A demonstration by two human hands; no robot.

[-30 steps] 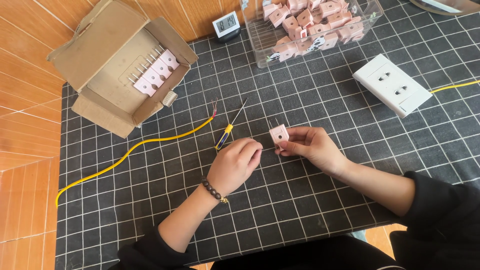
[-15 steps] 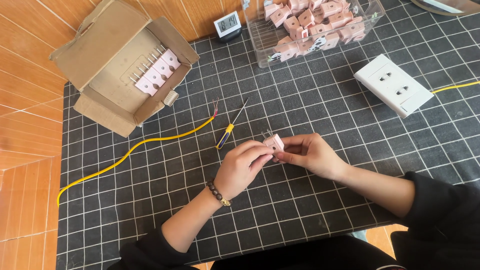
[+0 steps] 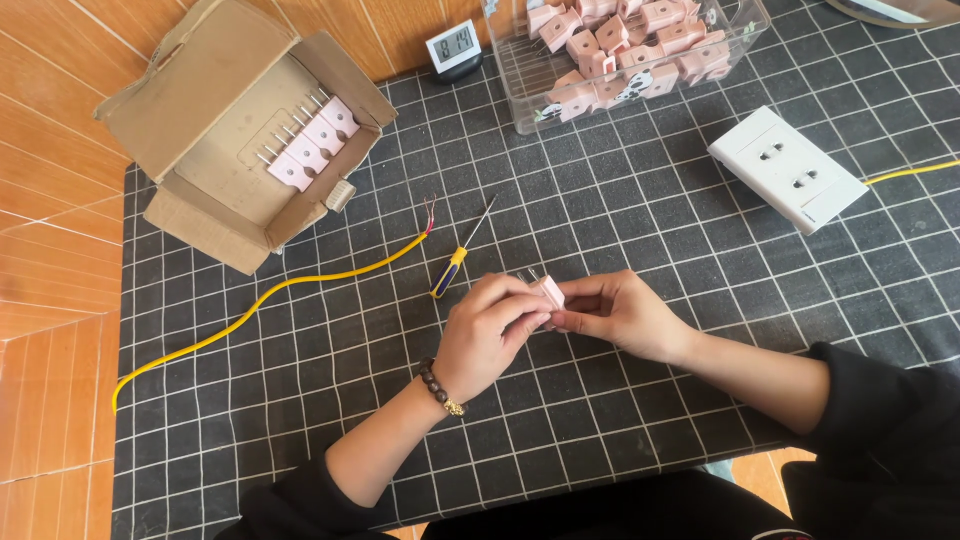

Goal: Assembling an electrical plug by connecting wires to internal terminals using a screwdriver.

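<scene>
A small pink plug part (image 3: 548,292) with metal prongs is pinched between both of my hands above the black gridded mat (image 3: 620,210). My left hand (image 3: 488,335), with a bead bracelet at the wrist, grips it from the left. My right hand (image 3: 622,316) holds it from the right. A small screwdriver (image 3: 460,252) with a yellow and blue handle lies on the mat just left of my hands, and beside it runs a yellow cable (image 3: 270,292) with bared red ends.
An open cardboard box (image 3: 235,130) with several pink pronged parts sits at the upper left. At the top stand a clear plastic tub (image 3: 625,50) of pink parts and a small digital clock (image 3: 455,47). A white socket block (image 3: 787,168) with a yellow lead lies at right.
My left hand has come off the mat near the screwdriver and joined my right hand on the pink part. The part is now turned and partly hidden by my fingers.
</scene>
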